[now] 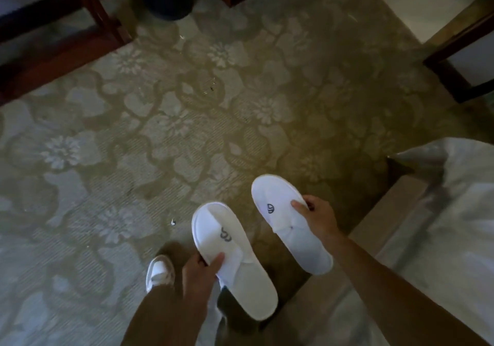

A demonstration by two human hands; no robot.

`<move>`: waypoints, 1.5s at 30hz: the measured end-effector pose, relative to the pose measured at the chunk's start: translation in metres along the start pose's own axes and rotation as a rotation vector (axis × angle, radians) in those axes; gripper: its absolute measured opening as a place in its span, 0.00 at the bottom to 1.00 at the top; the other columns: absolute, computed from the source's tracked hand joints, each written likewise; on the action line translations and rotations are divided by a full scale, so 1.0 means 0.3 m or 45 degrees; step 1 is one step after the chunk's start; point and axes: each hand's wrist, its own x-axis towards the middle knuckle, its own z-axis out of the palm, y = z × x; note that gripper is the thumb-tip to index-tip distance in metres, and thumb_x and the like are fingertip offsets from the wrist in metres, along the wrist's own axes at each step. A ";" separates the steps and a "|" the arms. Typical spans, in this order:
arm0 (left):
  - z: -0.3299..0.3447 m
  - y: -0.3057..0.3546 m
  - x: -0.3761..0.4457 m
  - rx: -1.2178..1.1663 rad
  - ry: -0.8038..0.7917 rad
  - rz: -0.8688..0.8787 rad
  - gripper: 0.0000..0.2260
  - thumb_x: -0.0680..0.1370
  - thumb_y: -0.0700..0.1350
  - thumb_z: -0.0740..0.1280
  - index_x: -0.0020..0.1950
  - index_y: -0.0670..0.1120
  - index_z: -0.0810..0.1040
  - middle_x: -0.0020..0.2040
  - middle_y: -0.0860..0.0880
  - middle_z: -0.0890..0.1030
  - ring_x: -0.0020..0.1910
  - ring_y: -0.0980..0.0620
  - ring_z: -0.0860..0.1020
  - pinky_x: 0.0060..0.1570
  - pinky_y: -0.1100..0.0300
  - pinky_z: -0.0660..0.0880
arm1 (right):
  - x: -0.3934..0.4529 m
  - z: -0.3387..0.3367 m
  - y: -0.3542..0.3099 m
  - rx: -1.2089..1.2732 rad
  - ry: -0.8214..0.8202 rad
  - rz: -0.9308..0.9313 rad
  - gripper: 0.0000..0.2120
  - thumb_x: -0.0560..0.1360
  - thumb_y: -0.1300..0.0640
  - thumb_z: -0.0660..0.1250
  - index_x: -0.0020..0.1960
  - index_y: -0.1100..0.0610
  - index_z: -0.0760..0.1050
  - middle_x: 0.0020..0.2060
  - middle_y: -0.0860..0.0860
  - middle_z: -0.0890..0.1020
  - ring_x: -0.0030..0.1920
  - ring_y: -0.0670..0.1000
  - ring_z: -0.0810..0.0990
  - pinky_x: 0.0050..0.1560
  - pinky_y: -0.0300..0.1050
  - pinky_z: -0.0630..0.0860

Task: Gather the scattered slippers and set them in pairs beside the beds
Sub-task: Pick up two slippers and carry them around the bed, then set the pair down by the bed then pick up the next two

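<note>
Left hand (199, 268): fingers clamped on left slipper (235, 260), held above carpet (133, 137).
Right hand (318, 217): fingers clamped on right slipper (288, 225), near bed (433, 238).
Markings: dark round logo on each upper; lettering unreadable.

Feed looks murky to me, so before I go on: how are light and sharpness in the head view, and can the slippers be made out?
Head view: dim, darkest at the corners; carpet pattern soft, edges bent by the wide lens; both white slippers, left and right, stand out, logos readable, each held in a hand, left, right.
</note>
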 end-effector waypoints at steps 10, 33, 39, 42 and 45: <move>0.534 -0.376 0.655 -0.196 0.027 -0.144 0.19 0.71 0.47 0.76 0.57 0.38 0.81 0.52 0.43 0.85 0.49 0.45 0.83 0.51 0.52 0.80 | 0.645 0.324 0.624 -0.223 -0.071 -0.105 0.14 0.70 0.48 0.73 0.52 0.53 0.78 0.45 0.51 0.83 0.46 0.53 0.80 0.48 0.50 0.78; 0.775 -0.590 1.031 0.077 0.352 -0.141 0.37 0.69 0.46 0.77 0.74 0.41 0.65 0.69 0.38 0.75 0.68 0.37 0.74 0.64 0.46 0.73 | 0.925 0.642 0.977 -0.105 0.251 -0.057 0.14 0.67 0.57 0.75 0.50 0.61 0.77 0.47 0.60 0.82 0.48 0.59 0.80 0.51 0.55 0.76; 0.700 -0.463 0.935 0.567 0.432 -0.261 0.45 0.69 0.57 0.75 0.76 0.35 0.60 0.75 0.36 0.62 0.74 0.37 0.63 0.70 0.46 0.64 | 0.757 0.656 0.938 -0.239 0.334 -0.058 0.19 0.71 0.54 0.72 0.56 0.66 0.76 0.54 0.63 0.78 0.57 0.61 0.76 0.59 0.52 0.71; 0.574 -0.345 0.791 0.520 0.178 -0.214 0.32 0.72 0.52 0.74 0.68 0.33 0.71 0.68 0.35 0.74 0.67 0.37 0.74 0.65 0.45 0.73 | 0.519 0.595 0.818 -0.019 0.096 0.203 0.19 0.73 0.54 0.69 0.60 0.63 0.73 0.53 0.57 0.78 0.56 0.55 0.77 0.59 0.47 0.71; 0.436 -0.131 0.516 0.553 -0.285 -0.265 0.06 0.78 0.40 0.66 0.45 0.37 0.78 0.47 0.37 0.81 0.47 0.38 0.81 0.45 0.52 0.80 | 0.171 0.486 0.673 0.190 -0.118 0.454 0.22 0.73 0.52 0.70 0.63 0.61 0.69 0.55 0.55 0.76 0.56 0.54 0.76 0.60 0.48 0.73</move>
